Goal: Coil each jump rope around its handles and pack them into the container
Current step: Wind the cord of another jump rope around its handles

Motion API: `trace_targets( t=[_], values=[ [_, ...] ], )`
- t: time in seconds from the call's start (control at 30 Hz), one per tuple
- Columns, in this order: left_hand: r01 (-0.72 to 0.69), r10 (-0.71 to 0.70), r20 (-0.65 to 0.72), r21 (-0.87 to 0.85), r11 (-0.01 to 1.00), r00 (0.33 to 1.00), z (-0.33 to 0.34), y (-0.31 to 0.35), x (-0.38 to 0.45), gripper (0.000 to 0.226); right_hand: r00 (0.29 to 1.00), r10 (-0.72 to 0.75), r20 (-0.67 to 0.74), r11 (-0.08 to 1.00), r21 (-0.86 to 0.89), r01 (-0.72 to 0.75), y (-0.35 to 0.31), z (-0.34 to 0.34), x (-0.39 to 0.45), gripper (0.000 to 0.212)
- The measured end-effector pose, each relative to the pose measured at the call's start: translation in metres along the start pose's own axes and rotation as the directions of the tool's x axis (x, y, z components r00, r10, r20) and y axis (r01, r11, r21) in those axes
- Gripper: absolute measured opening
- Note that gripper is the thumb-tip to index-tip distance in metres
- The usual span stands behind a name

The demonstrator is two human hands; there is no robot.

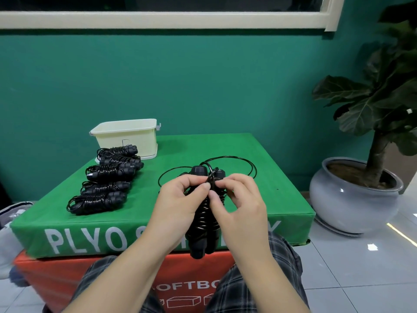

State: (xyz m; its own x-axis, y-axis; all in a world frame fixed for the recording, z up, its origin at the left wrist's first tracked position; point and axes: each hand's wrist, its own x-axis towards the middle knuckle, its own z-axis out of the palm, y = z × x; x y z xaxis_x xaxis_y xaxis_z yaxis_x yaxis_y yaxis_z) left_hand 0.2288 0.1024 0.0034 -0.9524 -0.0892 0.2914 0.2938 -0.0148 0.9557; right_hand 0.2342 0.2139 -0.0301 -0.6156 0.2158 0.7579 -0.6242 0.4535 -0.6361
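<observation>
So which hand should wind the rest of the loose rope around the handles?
The right hand: its fingers already pinch the rope at the coil, and the loose loops lie mostly on its side. The left hand grips the handles.

Green plyo box: cream container, coiled ropes beside.

Black jump rope, half coiled around upright handles; coiled ropes lie beside cream container.

left hand and right hand raised together, fingers curled, thumbs pinching
</observation>
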Motion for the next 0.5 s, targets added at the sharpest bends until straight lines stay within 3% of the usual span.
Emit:
trace_targets(
  t=[0.17, 0.37, 0.5],
  values=[
    [-0.019, 0.015, 0.123, 0.033, 0.999, 0.992, -0.0077, 0.0076, -0.001, 0.037, 0.996, 0.08, 0.041, 0.997, 0.009, -0.08, -0.0023, -0.0036, 0.0013, 0.016],
    [-0.125, 0.109, 0.106, 0.161, 0.979, 0.988, -0.0056, 0.0056, -0.0021, 0.036, 0.98, 0.187, 0.062, 0.979, 0.076, -0.191, -0.0029, -0.0029, 0.0005, 0.005],
    [-0.156, 0.132, 0.119, 0.219, 0.963, 0.984, -0.0026, 0.0029, -0.0024, 0.035, 0.927, 0.344, 0.147, 0.904, 0.216, -0.37, -0.01, -0.0071, 0.0045, 0.025]
  ],
)
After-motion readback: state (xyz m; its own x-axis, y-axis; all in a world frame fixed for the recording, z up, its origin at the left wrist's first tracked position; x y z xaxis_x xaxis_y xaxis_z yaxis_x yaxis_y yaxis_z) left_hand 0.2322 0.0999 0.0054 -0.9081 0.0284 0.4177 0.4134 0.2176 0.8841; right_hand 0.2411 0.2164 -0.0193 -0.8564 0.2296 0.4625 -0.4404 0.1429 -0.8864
